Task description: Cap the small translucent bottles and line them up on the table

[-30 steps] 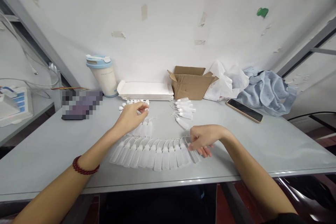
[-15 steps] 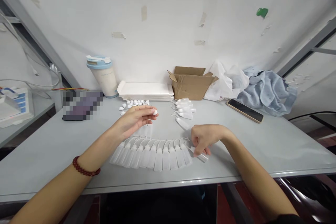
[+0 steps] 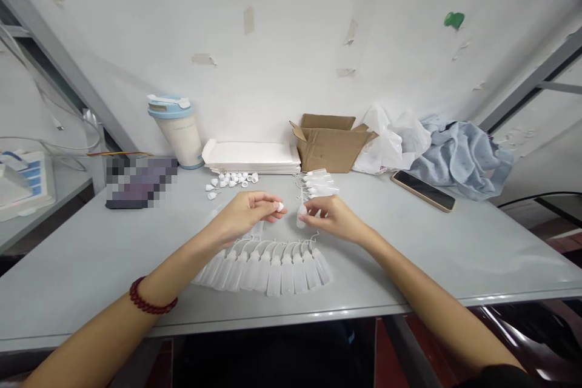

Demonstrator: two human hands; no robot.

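My left hand (image 3: 252,212) is closed, pinching a small white cap (image 3: 280,208) between thumb and fingers. Opposite it, my right hand (image 3: 339,217) grips a small translucent squeeze bottle (image 3: 301,217), held upright with a thin strap at its top. The cap and the bottle are apart. Below both hands, several similar bottles (image 3: 274,277) lie fanned out in a row, their straps pointing away from me. More bottles (image 3: 321,180) lie behind my right hand, partly covered by it. Loose white caps (image 3: 235,179) are scattered beyond my left hand.
Along the wall stand a tumbler (image 3: 179,136), a stack of flat white boxes (image 3: 252,157), an open cardboard box (image 3: 330,151), a white plastic bag (image 3: 386,142) and a blue cloth (image 3: 470,157). One phone (image 3: 422,190) lies right; a blurred dark object (image 3: 140,183) lies left.
My right hand has picked up the bottle from the row's right end and brought it up and left. My left hand has moved slightly right and down with the cap, uncovering the loose caps.
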